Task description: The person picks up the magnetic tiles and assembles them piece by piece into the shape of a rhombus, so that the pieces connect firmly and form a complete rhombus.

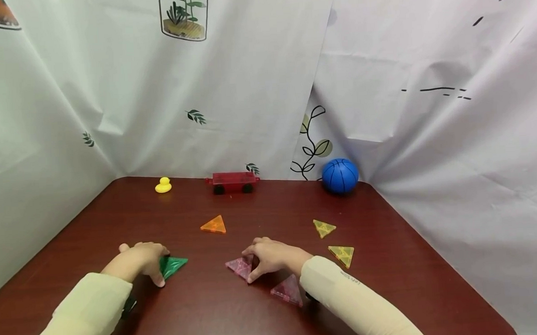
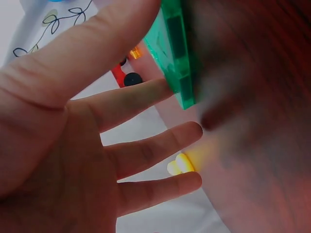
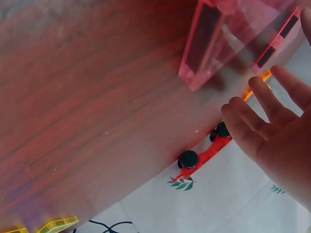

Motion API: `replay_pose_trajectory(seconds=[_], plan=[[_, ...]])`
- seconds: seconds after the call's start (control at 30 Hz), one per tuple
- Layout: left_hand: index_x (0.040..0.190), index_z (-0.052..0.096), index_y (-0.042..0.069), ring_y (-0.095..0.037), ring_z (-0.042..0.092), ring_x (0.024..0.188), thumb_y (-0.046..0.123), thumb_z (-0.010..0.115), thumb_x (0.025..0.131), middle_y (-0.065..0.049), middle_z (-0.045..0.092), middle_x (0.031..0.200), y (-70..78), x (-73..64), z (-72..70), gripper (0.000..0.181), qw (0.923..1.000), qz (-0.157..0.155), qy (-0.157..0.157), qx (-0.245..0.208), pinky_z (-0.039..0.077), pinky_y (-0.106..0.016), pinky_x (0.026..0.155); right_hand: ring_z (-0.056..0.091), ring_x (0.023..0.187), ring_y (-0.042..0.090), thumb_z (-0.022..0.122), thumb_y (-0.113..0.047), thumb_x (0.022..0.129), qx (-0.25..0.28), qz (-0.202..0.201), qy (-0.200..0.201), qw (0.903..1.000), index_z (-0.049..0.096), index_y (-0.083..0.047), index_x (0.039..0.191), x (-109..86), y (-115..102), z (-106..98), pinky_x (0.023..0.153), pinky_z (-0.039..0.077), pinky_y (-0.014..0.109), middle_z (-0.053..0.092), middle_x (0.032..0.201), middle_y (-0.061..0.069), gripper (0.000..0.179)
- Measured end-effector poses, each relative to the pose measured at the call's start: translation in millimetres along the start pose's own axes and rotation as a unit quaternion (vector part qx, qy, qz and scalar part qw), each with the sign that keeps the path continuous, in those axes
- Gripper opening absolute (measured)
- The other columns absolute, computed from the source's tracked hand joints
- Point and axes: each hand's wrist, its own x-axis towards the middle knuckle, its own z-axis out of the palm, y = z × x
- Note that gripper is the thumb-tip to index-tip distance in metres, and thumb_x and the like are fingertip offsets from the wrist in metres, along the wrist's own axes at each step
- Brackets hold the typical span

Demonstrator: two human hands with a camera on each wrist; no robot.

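Note:
My left hand (image 1: 142, 258) holds a green triangular magnetic tile (image 1: 173, 264) low over the table, thumb and index finger at its edges. In the left wrist view, the green tile (image 2: 176, 53) stands tilted, and the other three fingers spread apart below it. Further right, my right hand (image 1: 272, 256) has thumb and index finger around a pink triangular magnetic tile (image 1: 239, 266). A second pink tile (image 1: 288, 290) lies by the right wrist and looms large in the right wrist view, where the right hand's fingers (image 3: 243, 119) are loosely bent.
An orange triangular tile (image 1: 214, 225) lies mid-table, and two yellow tiles (image 1: 324, 228) lie to the right. Along the back stand a yellow toy duck (image 1: 163, 185), a red wheeled toy car base (image 1: 234, 181) and a blue ball (image 1: 340, 176). White printed cloth (image 1: 247, 88) hangs behind.

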Motion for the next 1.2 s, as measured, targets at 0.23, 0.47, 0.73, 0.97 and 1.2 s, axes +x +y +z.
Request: replay_pose_trajectory(seconds=[0.23,0.47,0.73,0.97,1.2], plan=[[0.099,0.059,0.001,-0.029,0.048,0.082,0.033,0.084,0.042,-0.015,0.056,0.094,0.3,3.7,2.6,0.071,0.9998,0.000,0.017,-0.010,0.021,-0.052,0.067,0.041,0.081,0.008,0.070,-0.047,0.066,-0.010,-0.007,0.006,0.9999,0.059,-0.015,0.114,2.1,0,1,0.070,0.037,0.020,0.048,0.086,-0.007,0.059],[0.091,0.052,0.000,-0.026,0.047,0.077,0.042,0.081,0.039,-0.009,0.055,0.085,-1.5,5.3,4.6,0.072,0.9993,-0.011,0.022,-0.028,0.020,-0.051,0.069,0.044,0.082,0.010,0.071,-0.051,0.063,-0.029,0.020,0.024,0.9991,0.061,-0.015,0.110,8.0,-2,3,0.068,0.039,0.023,0.050,0.084,-0.008,0.060],[0.086,0.051,-0.002,-0.019,0.054,0.062,0.014,0.075,0.066,-0.010,0.054,0.079,-6.8,4.0,3.6,0.035,0.9877,0.026,0.019,-0.153,0.042,-0.037,0.059,0.048,0.085,0.011,0.070,-0.046,0.065,-0.065,0.048,0.016,0.9966,0.061,-0.017,0.108,10.3,-6,4,0.072,0.041,0.028,0.051,0.089,-0.006,0.053],[0.096,0.057,-0.006,-0.020,0.059,0.061,0.000,0.057,0.079,-0.007,0.059,0.073,5.7,8.9,5.6,0.018,0.9492,0.043,0.007,-0.312,0.047,-0.035,0.057,0.049,0.086,0.009,0.070,-0.036,0.070,-0.069,0.047,0.020,0.9963,0.063,-0.021,0.106,9.9,-3,3,0.071,0.042,0.027,0.051,0.088,-0.008,0.039],[0.103,0.060,-0.005,-0.018,0.060,0.057,0.005,0.057,0.080,-0.006,0.061,0.073,33.2,9.9,9.4,0.025,0.9398,0.037,0.061,-0.334,0.047,-0.032,0.055,0.049,0.088,0.010,0.070,-0.037,0.070,-0.061,0.052,0.030,0.9963,0.063,-0.022,0.105,12.7,-3,4,0.072,0.042,0.027,0.051,0.086,-0.009,0.039]])
